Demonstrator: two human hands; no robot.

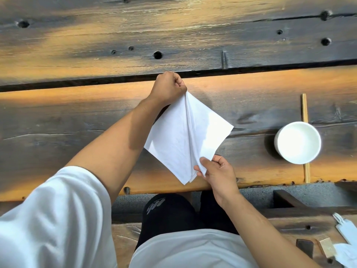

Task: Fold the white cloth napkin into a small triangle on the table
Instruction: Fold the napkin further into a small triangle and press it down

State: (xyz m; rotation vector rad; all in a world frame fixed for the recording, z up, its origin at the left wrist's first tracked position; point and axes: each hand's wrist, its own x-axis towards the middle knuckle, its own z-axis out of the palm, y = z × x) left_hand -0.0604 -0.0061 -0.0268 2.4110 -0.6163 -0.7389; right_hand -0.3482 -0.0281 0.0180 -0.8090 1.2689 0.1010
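The white cloth napkin (179, 136) hangs as a diamond shape in several layers, stretched over the wooden table (77, 117) with a crease running from its far corner to its near corner. My left hand (168, 88) pinches the far corner, raised above the table. My right hand (216, 171) pinches the layers close to the near corner, by the table's front edge. The napkin's left and right corners hang free.
A white bowl (298, 142) stands on the table to the right, with wooden chopsticks (305, 113) lying under or beside it. A dark gap (77, 84) runs between the table planks. White items (345, 238) lie on the bench at the lower right.
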